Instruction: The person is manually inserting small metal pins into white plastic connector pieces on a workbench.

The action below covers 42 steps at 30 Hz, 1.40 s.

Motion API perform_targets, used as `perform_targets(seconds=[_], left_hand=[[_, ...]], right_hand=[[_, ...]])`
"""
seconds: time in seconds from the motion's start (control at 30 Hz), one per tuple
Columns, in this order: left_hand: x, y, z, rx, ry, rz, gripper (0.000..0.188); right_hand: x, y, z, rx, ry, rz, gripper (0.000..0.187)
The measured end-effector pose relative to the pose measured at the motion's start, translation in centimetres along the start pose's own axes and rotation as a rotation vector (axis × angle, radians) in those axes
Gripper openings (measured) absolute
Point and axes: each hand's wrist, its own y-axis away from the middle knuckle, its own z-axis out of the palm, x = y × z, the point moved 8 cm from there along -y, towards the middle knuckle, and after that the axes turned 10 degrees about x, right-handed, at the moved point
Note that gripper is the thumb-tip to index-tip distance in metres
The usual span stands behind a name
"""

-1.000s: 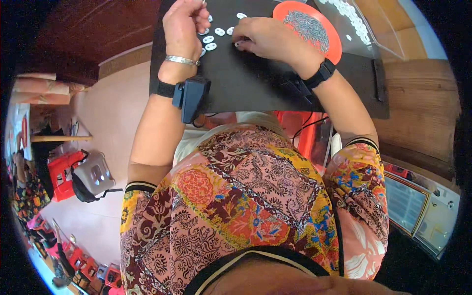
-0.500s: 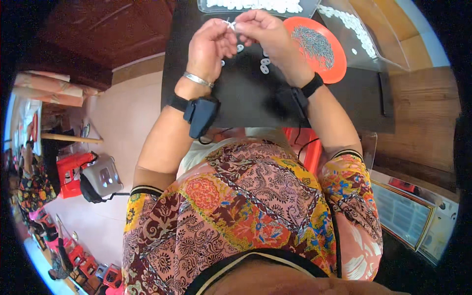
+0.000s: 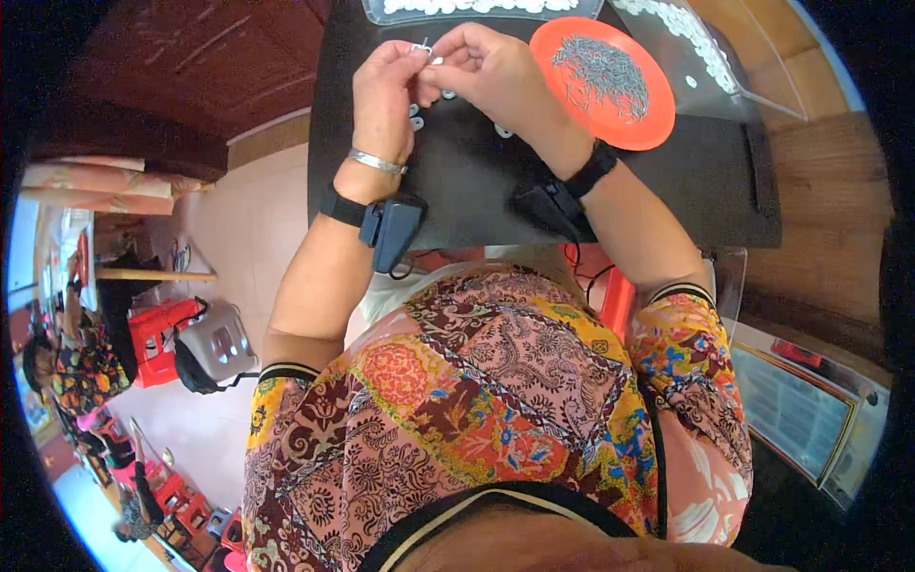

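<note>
Above the far part of the dark table (image 3: 457,200), both my hands meet at the fingertips. My left hand (image 3: 386,91) pinches a small white plastic piece (image 3: 420,48), from which a thin grey metal nail sticks up. In my right hand (image 3: 491,69), thumb and forefinger are closed on another small white piece (image 3: 437,61), right beside the first. Fingers hide part of both pieces. Several loose white pieces with holes (image 3: 416,124) lie on the table under my hands. To the right is an orange-red plate (image 3: 656,132) heaped with grey nails (image 3: 605,76).
A clear tray (image 3: 381,17) of white pieces stands at the far edge. More white pieces (image 3: 677,24) lie in a clear container at the far right. A red stool (image 3: 160,343) and a grey one (image 3: 214,348) stand on the floor to the left; people are farther off.
Both hands have shifted slightly left, staying together at the fingertips. The right fingers now hold a white piece just below the nail held by the left.
</note>
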Motion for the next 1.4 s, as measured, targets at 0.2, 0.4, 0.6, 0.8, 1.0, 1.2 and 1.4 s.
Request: perform_targets(seconds=[0.2,0.4,0.6,0.8,1.0,1.2,1.4], left_hand=[[-0.4,-0.3,-0.5,-0.023,0.141,-0.041,0.010],[-0.1,0.3,-0.4,-0.009,0.115,-0.071,0.009],[-0.5,0.7,0.6,-0.079,0.149,-0.091,0.009],[-0.5,0.8,0.7,-0.070,0.125,-0.100,0.009],[-0.4,1.5,0.9,-0.042,-0.036,-0.094,0.011],[-0.4,1.4,0.8,-0.060,-0.131,-0.056,0.012],[-0.6,1.3,0.6,-0.045,-0.140,-0.060,0.012]], right_hand=[[3.0,-0.9,-0.7,-0.040,-0.281,0.150,0.022],[3.4,-1.2,-1.6,0.016,-0.532,0.240,0.029],[3.7,-0.5,-1.0,0.025,-0.502,0.282,0.026],[4.3,-0.8,-1.3,0.022,-0.528,0.293,0.025],[3.9,-1.1,-1.9,0.025,-0.508,0.260,0.023],[3.3,-1.1,-1.9,0.005,-0.390,0.203,0.023],[3.3,-1.3,-1.8,0.011,-0.368,0.165,0.023]])
